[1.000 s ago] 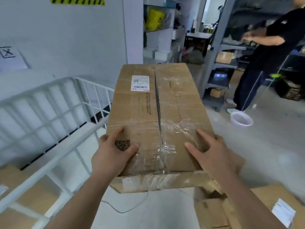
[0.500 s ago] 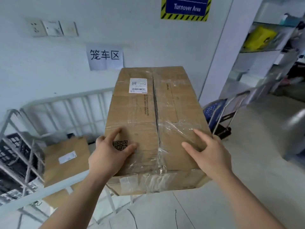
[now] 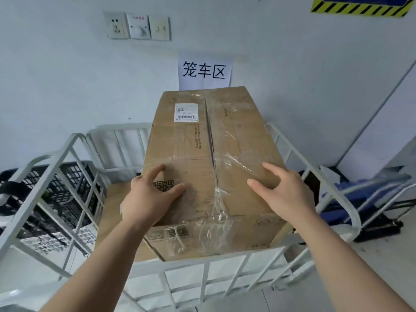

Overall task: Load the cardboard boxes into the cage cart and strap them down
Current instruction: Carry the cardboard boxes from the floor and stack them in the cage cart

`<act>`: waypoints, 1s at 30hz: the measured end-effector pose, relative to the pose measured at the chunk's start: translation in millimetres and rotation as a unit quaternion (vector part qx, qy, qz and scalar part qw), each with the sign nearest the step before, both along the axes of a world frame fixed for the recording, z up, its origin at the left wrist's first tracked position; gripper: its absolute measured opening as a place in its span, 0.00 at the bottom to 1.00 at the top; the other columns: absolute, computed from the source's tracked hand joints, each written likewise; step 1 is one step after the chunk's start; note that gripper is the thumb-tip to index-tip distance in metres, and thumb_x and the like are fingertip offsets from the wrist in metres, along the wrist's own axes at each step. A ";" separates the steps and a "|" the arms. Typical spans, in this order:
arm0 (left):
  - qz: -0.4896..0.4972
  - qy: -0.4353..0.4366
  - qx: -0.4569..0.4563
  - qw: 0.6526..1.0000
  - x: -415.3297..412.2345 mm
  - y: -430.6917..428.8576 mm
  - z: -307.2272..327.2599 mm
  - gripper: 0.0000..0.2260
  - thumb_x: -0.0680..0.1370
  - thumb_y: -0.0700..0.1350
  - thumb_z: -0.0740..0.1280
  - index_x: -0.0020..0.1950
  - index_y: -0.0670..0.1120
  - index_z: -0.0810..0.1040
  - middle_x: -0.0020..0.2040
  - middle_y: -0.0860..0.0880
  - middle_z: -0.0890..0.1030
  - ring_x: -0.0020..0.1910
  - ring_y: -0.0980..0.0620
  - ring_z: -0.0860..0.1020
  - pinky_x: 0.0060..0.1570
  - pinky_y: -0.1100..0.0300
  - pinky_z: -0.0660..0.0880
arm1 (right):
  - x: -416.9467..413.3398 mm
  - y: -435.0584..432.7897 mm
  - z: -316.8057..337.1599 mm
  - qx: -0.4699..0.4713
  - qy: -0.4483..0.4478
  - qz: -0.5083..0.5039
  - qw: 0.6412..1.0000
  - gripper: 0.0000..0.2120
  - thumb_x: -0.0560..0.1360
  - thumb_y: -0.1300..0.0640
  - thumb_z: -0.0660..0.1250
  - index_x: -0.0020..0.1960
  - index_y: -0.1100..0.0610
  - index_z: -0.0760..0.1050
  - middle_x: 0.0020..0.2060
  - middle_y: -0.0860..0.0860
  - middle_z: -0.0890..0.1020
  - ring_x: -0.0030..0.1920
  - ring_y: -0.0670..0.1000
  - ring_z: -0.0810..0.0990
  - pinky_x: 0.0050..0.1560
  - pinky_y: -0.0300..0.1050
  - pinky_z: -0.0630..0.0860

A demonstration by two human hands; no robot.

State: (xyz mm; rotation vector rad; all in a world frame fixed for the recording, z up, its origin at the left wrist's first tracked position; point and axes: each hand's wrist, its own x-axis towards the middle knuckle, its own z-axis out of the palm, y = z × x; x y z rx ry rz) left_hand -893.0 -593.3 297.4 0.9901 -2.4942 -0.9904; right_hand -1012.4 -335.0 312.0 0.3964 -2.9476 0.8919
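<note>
A large taped cardboard box (image 3: 209,140) with a white shipping label fills the middle of the view. It is held above the white cage cart (image 3: 225,264), over the cart's near rail. My left hand (image 3: 148,199) grips its near left corner, thumb beside a printed QR code. My right hand (image 3: 286,192) presses on the near right top, fingers spread over loose clear tape. Below and left of it, a second cardboard box (image 3: 112,212) lies inside the cart, mostly hidden. No strap is visible.
The cart stands against a white wall bearing a paper sign (image 3: 203,72) and sockets (image 3: 137,25). Black mesh crates (image 3: 56,199) sit behind the cart's left side. A blue folded trolley (image 3: 360,203) lies on the floor at the right.
My view has turned left and the box has come over the cart, which now sits straight ahead. Both hands keep the same grip on the box.
</note>
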 end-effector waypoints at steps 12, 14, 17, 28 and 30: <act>-0.002 -0.107 0.055 0.993 -117.8 -88.4 -74.1 0.33 0.64 0.70 0.70 0.67 0.65 0.68 0.62 0.50 0.75 0.44 0.51 0.76 0.47 0.53 0.77 | -121.1 -91.5 -71.1 0.051 -0.112 -0.007 0.992 0.35 0.64 0.25 0.62 0.68 0.36 0.66 0.67 0.47 0.70 0.62 0.53 0.74 0.54 0.50 0.73; 0.000 -0.133 0.061 0.989 -131.9 -93.7 -95.3 0.33 0.64 0.70 0.69 0.67 0.65 0.68 0.62 0.50 0.75 0.44 0.52 0.75 0.45 0.55 0.76 | -138.7 -98.0 -91.5 0.060 -0.135 -0.004 0.989 0.35 0.64 0.25 0.62 0.68 0.35 0.66 0.68 0.46 0.70 0.62 0.52 0.74 0.54 0.50 0.73; 0.007 -0.168 0.073 0.983 -153.1 -98.4 -130.1 0.34 0.64 0.70 0.69 0.68 0.65 0.67 0.63 0.50 0.74 0.46 0.52 0.75 0.42 0.57 0.74 | -165.3 -105.8 -125.9 0.072 -0.165 0.006 0.984 0.34 0.64 0.25 0.62 0.68 0.35 0.65 0.68 0.46 0.70 0.62 0.52 0.74 0.55 0.50 0.73; 0.074 -0.229 0.134 0.961 -215.8 -104.6 -289.7 0.33 0.63 0.68 0.71 0.67 0.66 0.67 0.62 0.50 0.75 0.46 0.53 0.76 0.50 0.54 0.76 | -261.2 -134.7 -283.1 0.124 -0.229 0.066 0.963 0.32 0.66 0.28 0.63 0.68 0.37 0.67 0.63 0.48 0.72 0.50 0.50 0.77 0.42 0.42 0.70; 0.081 -0.233 0.141 0.959 -223.7 -106.3 -321.6 0.33 0.63 0.68 0.70 0.66 0.66 0.67 0.61 0.50 0.75 0.47 0.52 0.77 0.49 0.52 0.77 | -272.7 -139.3 -315.5 0.132 -0.235 0.070 0.960 0.33 0.66 0.28 0.63 0.68 0.37 0.67 0.62 0.49 0.72 0.49 0.50 0.77 0.42 0.42 0.70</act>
